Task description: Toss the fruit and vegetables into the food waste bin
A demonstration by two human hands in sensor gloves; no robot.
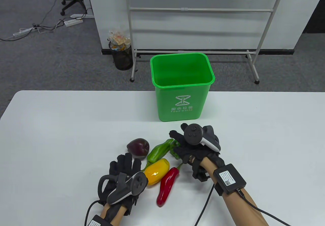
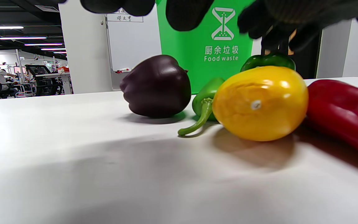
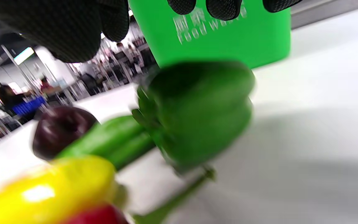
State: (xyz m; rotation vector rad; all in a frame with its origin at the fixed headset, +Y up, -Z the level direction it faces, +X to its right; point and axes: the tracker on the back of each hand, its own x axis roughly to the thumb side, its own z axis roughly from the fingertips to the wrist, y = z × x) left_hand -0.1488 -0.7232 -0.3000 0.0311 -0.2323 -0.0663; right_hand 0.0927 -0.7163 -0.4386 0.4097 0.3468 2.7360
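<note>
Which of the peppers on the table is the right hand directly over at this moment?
The dark green bell pepper, mostly hidden beneath the right hand in the table view. The purple, long green, yellow and red ones lie uncovered to its left.

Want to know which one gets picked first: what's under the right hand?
A dark green bell pepper sits under the right hand, fingers spread above it. The table view hides most of it; contact cannot be told.

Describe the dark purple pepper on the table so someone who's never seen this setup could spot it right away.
Find the green plastic food waste bin at the white table's far edge; a cluster of produce lies in front of it. The dark purple bell pepper sits at the cluster's left end, beside the long light green pepper. It is the only round, near-black piece there.
</note>
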